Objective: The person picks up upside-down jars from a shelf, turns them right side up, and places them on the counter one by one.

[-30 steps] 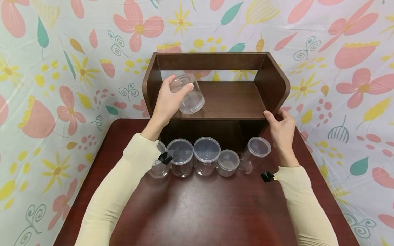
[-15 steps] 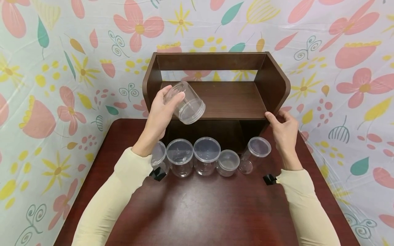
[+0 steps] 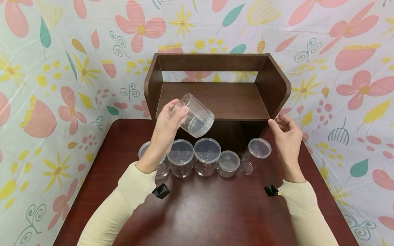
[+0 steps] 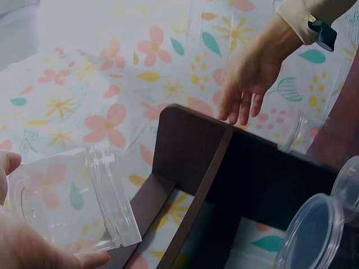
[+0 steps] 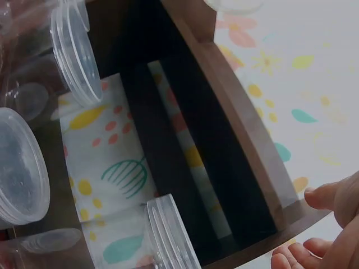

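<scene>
My left hand [image 3: 166, 131] grips the base end of a clear plastic jar [image 3: 197, 118], tilted so that its ringed end points down and right. It is in the air before the front edge of the dark brown shelf unit [image 3: 212, 99]. In the left wrist view the jar [image 4: 61, 196] fills the lower left; whether its ringed end bears a lid I cannot tell. At the shelf's right front corner is my right hand [image 3: 287, 140], thumb tip at the edge, other fingers loosely bent. No object shows in it in the right wrist view.
Along the shelf's front stands a row of clear jars: two big ones [image 3: 181, 159] [image 3: 207, 157], a short one [image 3: 228, 164] and a tall one [image 3: 259, 148]. Another jar [image 3: 162, 171] is partly behind my left wrist. Beneath is a red-brown table [image 3: 197, 212]; patterned cloth [image 3: 92, 61] hangs behind.
My left hand has brought the jar down and forward from the upper shelf, tilting it further. My right hand has loosened from the shelf's corner and shifted slightly right and toward me.
</scene>
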Motion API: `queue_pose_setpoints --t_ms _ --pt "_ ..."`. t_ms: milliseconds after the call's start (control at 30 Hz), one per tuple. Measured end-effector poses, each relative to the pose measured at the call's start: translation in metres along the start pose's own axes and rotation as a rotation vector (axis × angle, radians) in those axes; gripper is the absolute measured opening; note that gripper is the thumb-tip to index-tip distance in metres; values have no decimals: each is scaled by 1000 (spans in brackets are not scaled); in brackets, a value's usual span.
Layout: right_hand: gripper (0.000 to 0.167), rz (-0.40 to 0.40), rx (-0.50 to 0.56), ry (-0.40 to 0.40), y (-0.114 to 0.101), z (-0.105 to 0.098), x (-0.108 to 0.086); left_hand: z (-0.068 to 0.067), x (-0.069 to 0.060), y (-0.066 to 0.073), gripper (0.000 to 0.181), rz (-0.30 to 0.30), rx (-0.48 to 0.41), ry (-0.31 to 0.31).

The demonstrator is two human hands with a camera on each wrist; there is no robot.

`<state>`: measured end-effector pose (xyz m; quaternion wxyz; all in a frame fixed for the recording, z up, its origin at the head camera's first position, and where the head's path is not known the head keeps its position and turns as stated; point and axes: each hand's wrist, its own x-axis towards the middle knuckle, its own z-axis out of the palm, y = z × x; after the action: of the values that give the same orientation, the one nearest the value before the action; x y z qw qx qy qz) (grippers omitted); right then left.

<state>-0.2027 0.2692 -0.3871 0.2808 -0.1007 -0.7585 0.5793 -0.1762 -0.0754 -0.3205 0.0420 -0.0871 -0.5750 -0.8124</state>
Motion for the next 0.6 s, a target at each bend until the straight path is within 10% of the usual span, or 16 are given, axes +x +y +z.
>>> queue_pose_setpoints --t_ms 267,600 --pt "44 0 13 -39 -8 -5 -28 11 -12 -14 71 -11 -66 -24" --pt "35 -94 63 -297 -13 -1 -69 19 -22 -35 72 -44 -83 -41"
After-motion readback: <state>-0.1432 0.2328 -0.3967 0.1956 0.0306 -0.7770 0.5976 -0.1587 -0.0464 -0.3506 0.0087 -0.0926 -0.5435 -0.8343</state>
